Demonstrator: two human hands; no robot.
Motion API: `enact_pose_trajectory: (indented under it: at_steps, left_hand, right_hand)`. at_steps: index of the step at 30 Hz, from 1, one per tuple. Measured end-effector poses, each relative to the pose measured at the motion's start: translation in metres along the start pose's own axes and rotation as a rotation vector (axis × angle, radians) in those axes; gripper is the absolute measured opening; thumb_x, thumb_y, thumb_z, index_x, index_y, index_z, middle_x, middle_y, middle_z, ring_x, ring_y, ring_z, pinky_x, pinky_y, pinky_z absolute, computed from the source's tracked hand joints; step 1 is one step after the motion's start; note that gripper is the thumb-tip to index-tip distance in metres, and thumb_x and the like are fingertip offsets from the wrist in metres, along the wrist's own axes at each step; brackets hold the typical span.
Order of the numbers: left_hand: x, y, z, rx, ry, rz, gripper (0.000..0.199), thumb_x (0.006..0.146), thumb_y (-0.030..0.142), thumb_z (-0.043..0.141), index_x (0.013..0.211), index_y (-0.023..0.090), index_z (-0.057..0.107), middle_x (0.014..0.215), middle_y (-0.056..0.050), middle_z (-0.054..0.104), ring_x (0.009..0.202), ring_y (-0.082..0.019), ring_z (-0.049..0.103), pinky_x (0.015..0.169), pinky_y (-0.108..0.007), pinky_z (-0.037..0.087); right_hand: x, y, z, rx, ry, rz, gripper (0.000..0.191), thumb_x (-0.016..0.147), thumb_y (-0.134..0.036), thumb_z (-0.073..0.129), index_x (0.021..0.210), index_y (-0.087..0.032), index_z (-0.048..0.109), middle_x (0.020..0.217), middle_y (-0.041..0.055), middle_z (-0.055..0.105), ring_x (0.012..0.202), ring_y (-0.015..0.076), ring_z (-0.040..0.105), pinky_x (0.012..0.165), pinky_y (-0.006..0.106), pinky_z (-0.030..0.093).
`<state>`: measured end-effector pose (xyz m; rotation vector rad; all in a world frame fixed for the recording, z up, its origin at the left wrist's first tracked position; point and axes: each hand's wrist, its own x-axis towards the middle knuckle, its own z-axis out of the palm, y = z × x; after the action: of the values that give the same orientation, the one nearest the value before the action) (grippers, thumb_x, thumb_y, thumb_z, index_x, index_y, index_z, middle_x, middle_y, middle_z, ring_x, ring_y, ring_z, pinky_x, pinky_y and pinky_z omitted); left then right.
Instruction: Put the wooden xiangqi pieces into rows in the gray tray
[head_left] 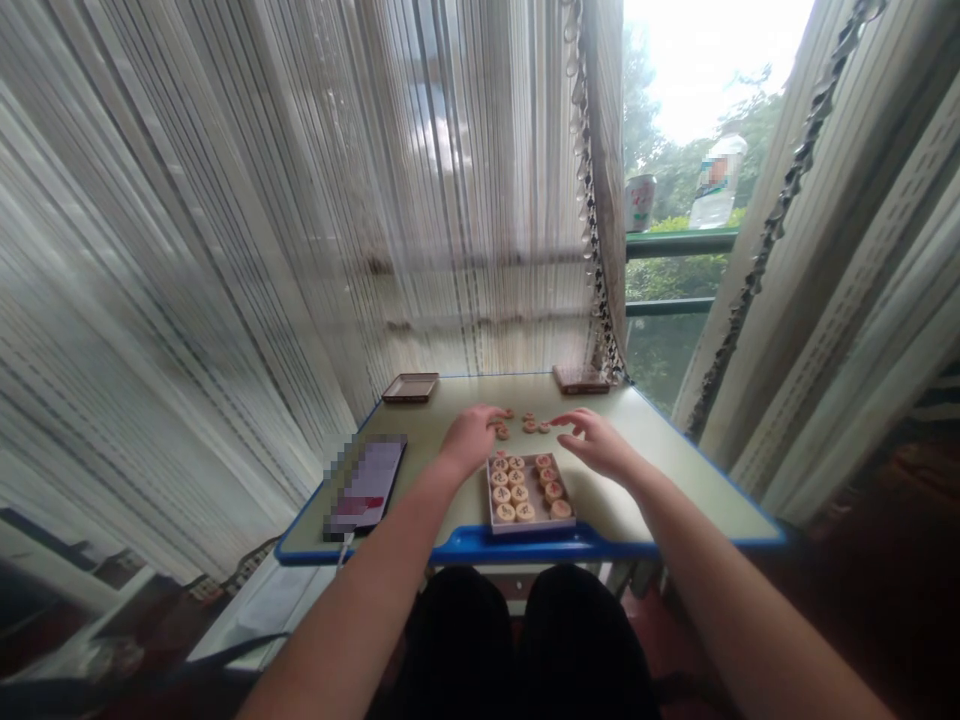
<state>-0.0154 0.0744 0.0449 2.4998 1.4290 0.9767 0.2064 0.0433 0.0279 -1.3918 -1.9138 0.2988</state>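
Above the table, my left hand reaches in with its fingers stretched out beside a few loose xiangqi pieces; whether a fingertip touches one I cannot tell. My right hand has its fingers apart, just right of another loose piece, and holds nothing. Between my arms, near the front edge, lies an open shallow box. Round wooden pieces with dark characters fill its left side in two columns. A single column of pieces with red characters runs down its right side.
The pale table has a blue rim. A phone with a cable lies at left. A shallow box lid sits back left, a flat brown box back right. Curtains hang behind; a can and a bottle stand by the window.
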Motion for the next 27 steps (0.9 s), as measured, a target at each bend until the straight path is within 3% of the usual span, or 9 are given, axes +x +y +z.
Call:
enact_pose_trajectory:
  at_steps: [5,8,11,15,22,27]
  left_hand:
    - [0.042,-0.021,0.019,0.179,-0.163,-0.095,0.031,0.075,0.013,0.050,0.102,0.019,0.066,0.108,-0.009,0.063,0.099,-0.022,0.059,0.088,-0.034,0.047]
    - [0.051,-0.034,0.031,0.173,-0.134,-0.089,0.031,0.078,0.013,0.046,0.103,0.017,0.065,0.109,-0.009,0.063,0.101,-0.020,0.058,0.092,-0.032,0.044]
    - [0.052,-0.042,0.042,0.134,-0.079,-0.050,0.031,0.083,0.018,0.042,0.105,0.015,0.063,0.109,-0.010,0.062,0.102,-0.019,0.056,0.094,-0.031,0.042]
    - [0.051,-0.045,0.052,0.102,-0.124,0.012,0.033,0.086,0.031,0.041,0.107,0.016,0.061,0.108,-0.009,0.063,0.101,-0.018,0.057,0.092,-0.030,0.043]
    - [0.048,-0.045,0.055,0.065,-0.171,0.075,0.032,0.088,0.032,0.039,0.095,0.018,0.067,0.100,-0.006,0.065,0.095,-0.016,0.058,0.089,-0.027,0.043]
    - [0.046,-0.041,0.051,0.075,-0.146,0.060,0.028,0.086,0.028,0.043,0.096,0.018,0.067,0.100,-0.006,0.065,0.095,-0.017,0.058,0.089,-0.027,0.044]
  right_hand:
    - [0.051,0.012,0.022,-0.322,-0.148,0.062,0.038,0.070,-0.018,0.055,0.107,-0.013,0.063,0.102,0.0132,0.063,0.091,0.0224,0.059,0.080,0.031,0.045]
    - [0.064,0.020,0.037,-0.344,-0.192,0.064,0.040,0.071,-0.021,0.055,0.110,-0.012,0.061,0.099,0.0146,0.064,0.090,0.0243,0.059,0.080,0.033,0.044]
    - [0.067,0.029,0.048,-0.336,-0.169,0.019,0.048,0.073,-0.027,0.055,0.118,-0.013,0.056,0.109,0.0149,0.060,0.097,0.0252,0.056,0.084,0.033,0.042]
    - [0.068,0.035,0.055,-0.333,-0.153,-0.066,0.048,0.079,-0.034,0.050,0.124,-0.017,0.052,0.124,0.0114,0.053,0.108,0.0263,0.048,0.092,0.035,0.035]
    - [0.068,0.025,0.053,-0.325,-0.200,-0.042,0.029,0.081,-0.032,0.049,0.102,-0.021,0.066,0.103,0.0073,0.064,0.094,0.0213,0.052,0.083,0.029,0.037]
    - [0.068,0.030,0.055,-0.322,-0.146,-0.025,0.035,0.081,-0.028,0.049,0.113,-0.018,0.060,0.107,0.0095,0.062,0.100,0.0231,0.051,0.086,0.031,0.037]
